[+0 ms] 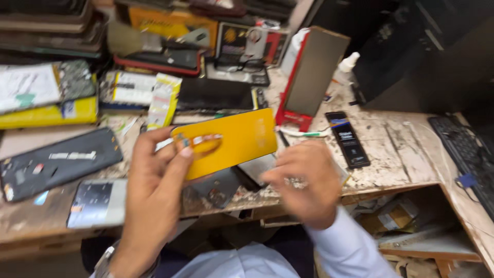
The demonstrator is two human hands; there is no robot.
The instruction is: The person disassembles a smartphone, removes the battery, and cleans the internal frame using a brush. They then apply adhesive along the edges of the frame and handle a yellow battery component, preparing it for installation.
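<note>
Worktop: worn, paint-chipped wooden worktop [391, 149] crowded with phone parts, boxes and packets; a person in a pale shirt sleeve works over its front edge.
Far left: a dark phone panel [56, 162] lies flat with its inner side up, and just in front of it a phone with a silver frame [98, 202] rests near the edge.
Left hand: the left hand [154, 190] is raised above the worktop, its fingers [177, 149] pinched closed on the left end of a yellow phone back cover [231, 141].
Back cover: held tilted in the air, clear of the surface, its right end close to the other hand; a camera cut-out shows near the thumb.
Right hand: the right hand [303, 180] is blurred and curled just right of the cover; whether its fingers hold anything cannot be told.
Right side: an upright red-and-brown box [311, 74] stands behind, and a black phone battery [349, 139] lies flat, apart from both hands; a black keyboard [465, 154] sits at the far right.
Step in hand: seemingly handling the cover for inspection or fitting.
Next move calls for: likely a steady two-handed grip along the cover's thin edges, without bending it.
</note>
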